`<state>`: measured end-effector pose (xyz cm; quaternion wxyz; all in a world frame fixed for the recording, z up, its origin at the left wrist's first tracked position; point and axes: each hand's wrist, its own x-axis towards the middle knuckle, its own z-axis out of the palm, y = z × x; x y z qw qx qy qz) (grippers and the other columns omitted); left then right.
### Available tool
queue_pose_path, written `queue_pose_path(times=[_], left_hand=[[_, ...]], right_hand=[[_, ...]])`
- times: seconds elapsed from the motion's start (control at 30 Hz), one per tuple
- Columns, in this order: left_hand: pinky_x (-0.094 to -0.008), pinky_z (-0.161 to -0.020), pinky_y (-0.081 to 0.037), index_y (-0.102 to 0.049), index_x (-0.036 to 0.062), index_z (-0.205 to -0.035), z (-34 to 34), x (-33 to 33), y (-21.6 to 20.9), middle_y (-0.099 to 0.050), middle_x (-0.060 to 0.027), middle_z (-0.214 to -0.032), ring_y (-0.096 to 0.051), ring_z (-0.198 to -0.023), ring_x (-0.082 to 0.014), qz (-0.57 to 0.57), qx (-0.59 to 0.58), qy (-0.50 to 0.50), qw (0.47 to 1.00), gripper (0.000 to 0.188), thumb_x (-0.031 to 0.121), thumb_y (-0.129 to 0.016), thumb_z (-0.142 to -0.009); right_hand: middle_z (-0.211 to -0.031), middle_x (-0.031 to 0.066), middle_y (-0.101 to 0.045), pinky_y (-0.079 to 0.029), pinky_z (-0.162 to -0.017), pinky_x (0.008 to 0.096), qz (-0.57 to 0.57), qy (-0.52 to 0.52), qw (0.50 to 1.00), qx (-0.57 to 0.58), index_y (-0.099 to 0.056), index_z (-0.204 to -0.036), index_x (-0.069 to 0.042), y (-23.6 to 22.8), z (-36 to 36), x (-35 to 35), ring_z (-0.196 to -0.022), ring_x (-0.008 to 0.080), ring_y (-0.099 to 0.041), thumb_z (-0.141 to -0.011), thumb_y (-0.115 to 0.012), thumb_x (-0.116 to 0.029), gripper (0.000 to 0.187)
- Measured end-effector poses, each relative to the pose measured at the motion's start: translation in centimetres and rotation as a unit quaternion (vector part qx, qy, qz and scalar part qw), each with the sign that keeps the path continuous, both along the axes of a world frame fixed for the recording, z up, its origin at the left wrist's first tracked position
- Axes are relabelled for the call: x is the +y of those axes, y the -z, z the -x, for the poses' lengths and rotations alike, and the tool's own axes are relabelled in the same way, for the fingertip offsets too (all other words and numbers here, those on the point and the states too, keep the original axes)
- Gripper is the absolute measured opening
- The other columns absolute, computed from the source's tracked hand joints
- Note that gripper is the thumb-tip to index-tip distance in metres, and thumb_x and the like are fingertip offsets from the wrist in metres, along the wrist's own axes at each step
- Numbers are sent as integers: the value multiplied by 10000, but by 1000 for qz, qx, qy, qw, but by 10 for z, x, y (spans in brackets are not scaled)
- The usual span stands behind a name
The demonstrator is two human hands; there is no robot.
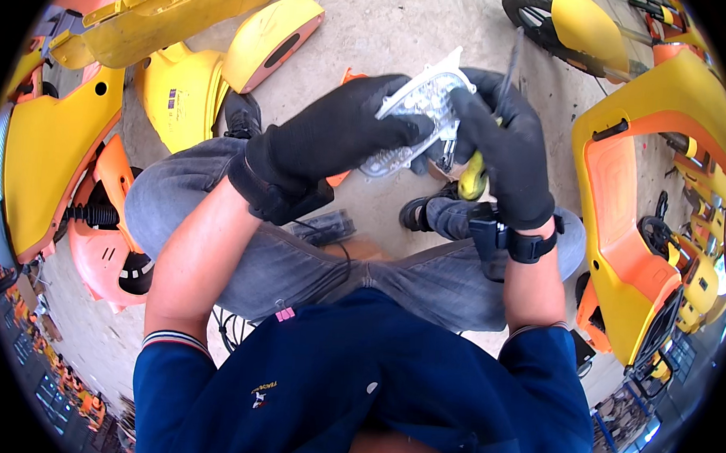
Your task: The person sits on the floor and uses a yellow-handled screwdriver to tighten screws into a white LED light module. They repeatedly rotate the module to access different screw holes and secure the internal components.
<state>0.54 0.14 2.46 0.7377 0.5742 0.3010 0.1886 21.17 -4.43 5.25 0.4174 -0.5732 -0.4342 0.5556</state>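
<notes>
In front of my knees, my left hand (335,128), in a black glove, is closed around a silvery, partly clear lamp housing (430,100) held tilted in the air. My gloved right hand (512,148) is wrapped around a screwdriver (473,179); its yellow-green handle shows below the palm and a thin dark shaft sticks up past the knuckles. The fingers of that hand also reach to the right edge of the lamp housing. What those fingertips touch is partly hidden.
Yellow body panels (178,97) lie at the far left, near my shoe. On the right stands a yellow and orange scooter body frame (616,181). A wheel (542,32) is at the far right. A dark grey block-shaped object (326,227) is between my legs.
</notes>
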Motion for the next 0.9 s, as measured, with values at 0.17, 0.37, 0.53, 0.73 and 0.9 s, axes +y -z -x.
queue_pose_path(times=[0.17,0.37,0.53,0.73,0.9], left_hand=[[-299,-842,-539,-517,-33,-1265,7,15,5,-683,-143,-1065,-677,-941,-192,-5,-57,-42,997,377,204,-569,-977],[-311,-884,-548,-518,-56,-1256,29,16,-6,-664,-170,-1113,-685,-963,-217,-23,-45,-129,990,337,171,-476,-1010],[-298,-827,-561,-520,-48,-1263,34,-1,-23,-671,-140,-1089,-690,-906,-190,-3,-88,-157,984,341,168,-509,-999],[-356,-861,-573,-494,-59,-1250,36,-18,-45,-648,-204,-1114,-692,-956,-264,23,-129,-178,975,300,53,-465,-973],[-340,-859,-575,-517,-51,-1240,32,-6,-39,-665,-154,-1089,-694,-919,-227,15,-176,-143,974,330,181,-526,-1004]], right_hand=[[-864,38,-642,-467,-548,216,-56,67,996,-2,-630,-1130,-8,19,-25,10,-626,58,-539,-949,-624,-271,320],[-957,65,-654,-509,-674,236,-11,14,999,49,-570,-1228,-7,60,-42,15,-772,94,-579,-936,-608,-200,352],[-894,76,-644,-568,-716,284,-4,6,996,91,-586,-1100,13,76,-45,23,-766,134,-628,-916,-608,-128,233],[-819,105,-628,-582,-664,340,51,-35,991,117,-581,-1024,-2,103,-40,33,-677,185,-632,-941,-604,-170,190],[-763,93,-626,-560,-608,328,87,-33,994,54,-570,-981,-22,115,-34,26,-631,188,-627,-943,-588,-180,164]])
